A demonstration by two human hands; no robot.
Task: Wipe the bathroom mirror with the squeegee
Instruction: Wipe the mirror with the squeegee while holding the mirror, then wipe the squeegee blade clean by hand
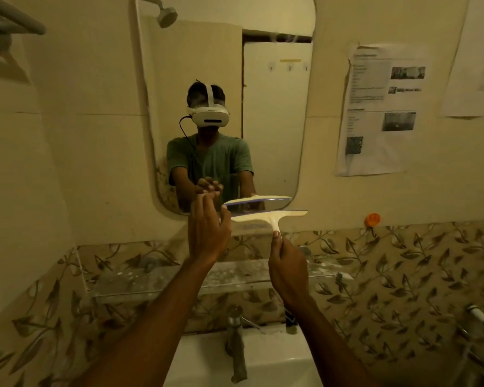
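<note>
Right hand (287, 268) grips squeegee (268, 216) — left hand (207, 233) spread.

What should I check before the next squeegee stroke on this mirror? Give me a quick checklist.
1. Right hand grip on the cream plastic squeegee handle: ok, fingers closed around it.
2. Blade against the tall rounded wall mirror: ok as far as can be seen, it meets its reflection at the mirror's bottom edge.
3. Blade level: ok, roughly horizontal.
4. Left hand clear of the stroke: not ok, it is raised against the glass right beside the blade's left end.
5. Glass condition: not ok, brownish speckles mark the lower left corner.
6. Room for the stroke: cannot tell, the blade already sits at the bottom edge.
</note>
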